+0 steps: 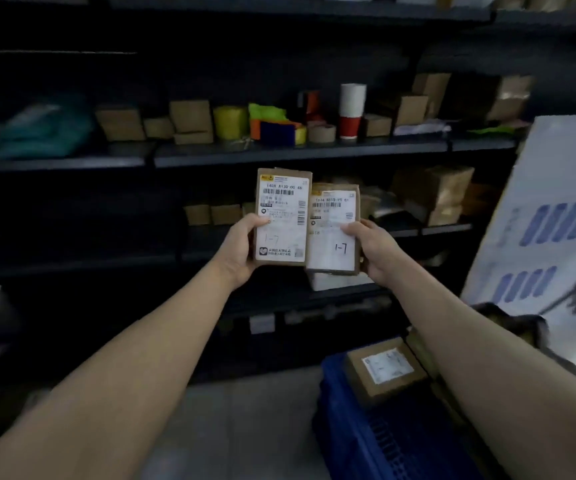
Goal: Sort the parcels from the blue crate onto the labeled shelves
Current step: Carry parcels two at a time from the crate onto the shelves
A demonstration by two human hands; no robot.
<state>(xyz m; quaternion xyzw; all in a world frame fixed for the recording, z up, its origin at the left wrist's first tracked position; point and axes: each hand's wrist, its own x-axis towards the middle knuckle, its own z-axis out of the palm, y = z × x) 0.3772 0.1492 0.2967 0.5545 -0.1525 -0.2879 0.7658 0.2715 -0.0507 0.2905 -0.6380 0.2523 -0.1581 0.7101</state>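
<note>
I hold two small brown cardboard parcels up in front of the dark shelves. My left hand [239, 249] grips the left parcel [282, 216], whose white label bears a handwritten "1-7". My right hand [374, 251] grips the right parcel [334, 230], also marked "1-7", with what looks like another white parcel [335, 280] under it. The two parcels sit side by side, edges touching. The blue crate [366, 431] stands on the floor at the lower right, with a brown labeled parcel [385, 370] lying in it.
Dark metal shelves [279, 154] fill the view; the middle shelf carries small boxes, colored bundles, tape rolls and stacked paper cups [351, 110]. The lower shelf holds more brown boxes [435, 194]. A big white box with blue markings [549, 216] leans at the right. Grey floor lies below.
</note>
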